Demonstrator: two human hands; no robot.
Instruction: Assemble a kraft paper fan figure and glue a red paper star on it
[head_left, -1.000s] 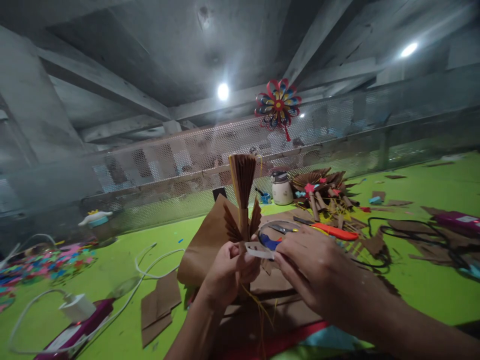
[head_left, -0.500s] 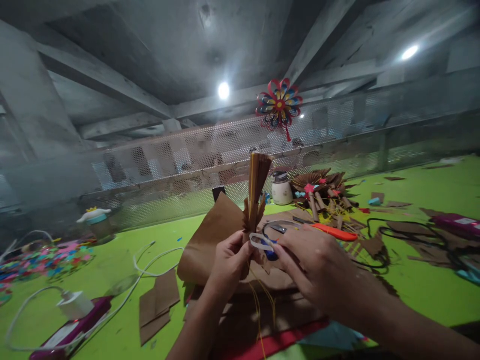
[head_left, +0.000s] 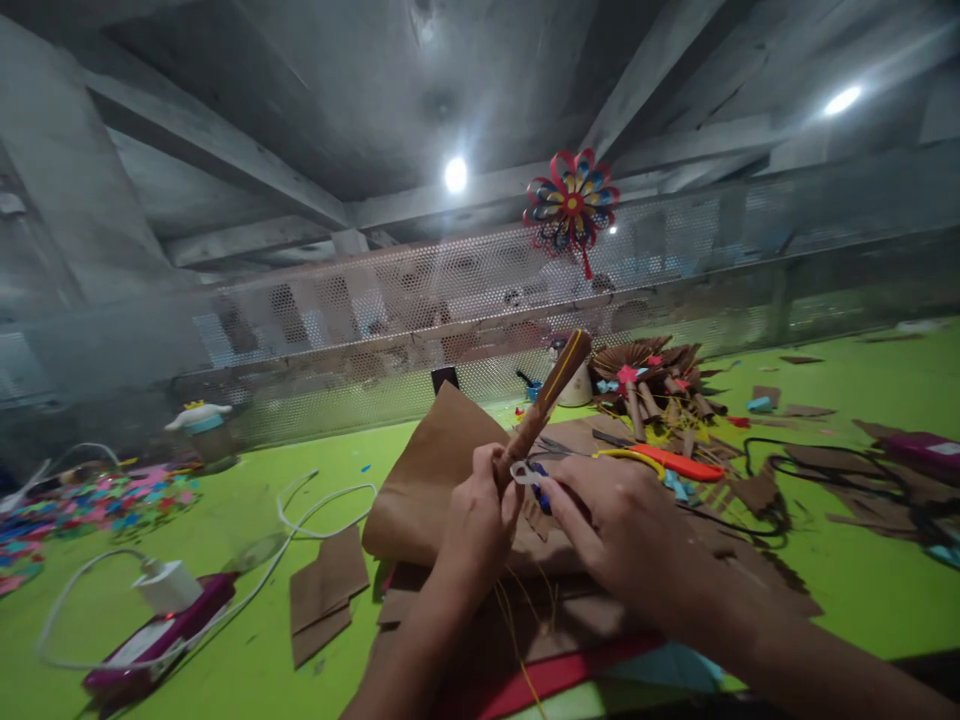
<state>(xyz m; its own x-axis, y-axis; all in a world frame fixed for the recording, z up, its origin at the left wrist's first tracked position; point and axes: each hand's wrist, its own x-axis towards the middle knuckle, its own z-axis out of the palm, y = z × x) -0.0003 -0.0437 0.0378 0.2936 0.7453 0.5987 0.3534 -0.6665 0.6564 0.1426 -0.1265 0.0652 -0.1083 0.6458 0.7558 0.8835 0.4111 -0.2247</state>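
Note:
My left hand is closed around the lower end of a folded brown paper bundle, which tilts up to the right with a yellow string along it. My right hand is closed on a small blue and white tool, its pale loop next to my left fingertips. What kind of tool it is, I cannot make out. Yellow threads hang below the hands. Beneath them lie brown paper sheets, one curling up at the left.
Orange-handled scissors, a pile of pleated brown paper pieces and black cable lie right. A purple power strip, white cable, brown scraps and colourful cut-outs lie left. A flower decoration hangs ahead, before a mesh screen.
The paper bundle has gone from nearly upright to leaning right, and my left hand has turned with it. The view has shifted slightly, and the blue and white tool stays in my right hand.

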